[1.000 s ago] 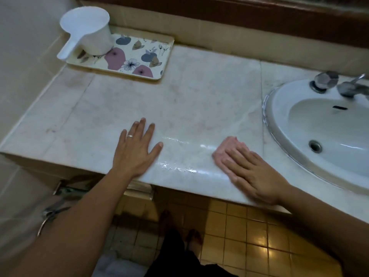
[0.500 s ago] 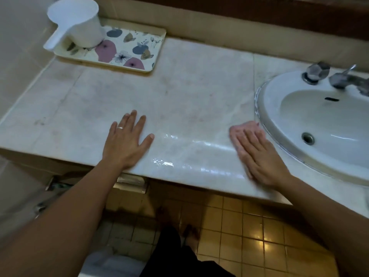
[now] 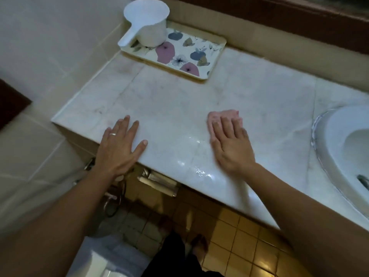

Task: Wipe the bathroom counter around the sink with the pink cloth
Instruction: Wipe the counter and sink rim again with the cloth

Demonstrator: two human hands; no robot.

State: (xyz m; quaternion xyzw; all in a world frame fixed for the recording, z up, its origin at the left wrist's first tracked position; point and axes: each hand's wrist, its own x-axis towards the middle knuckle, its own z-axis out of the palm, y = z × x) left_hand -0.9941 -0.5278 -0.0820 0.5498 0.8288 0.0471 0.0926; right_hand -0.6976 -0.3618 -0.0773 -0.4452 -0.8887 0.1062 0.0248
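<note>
We press the soft, damp-looking pink cloth [image 3: 223, 116] under flat right hand [image 3: 231, 144] fingers held together; left hand [image 3: 117, 148] at 9 o'clock, fingers spread.

The right hand [image 3: 231, 145] hides most of the pink cloth [image 3: 223, 115], and the sink [image 3: 339, 136] is cut off by the right edge.

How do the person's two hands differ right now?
The left hand rests flat on the bare counter with fingers spread; the right hand presses the pink cloth with fingers close together. The left hand wears a ring; none shows on the right hand. Both lie palm down.
</note>
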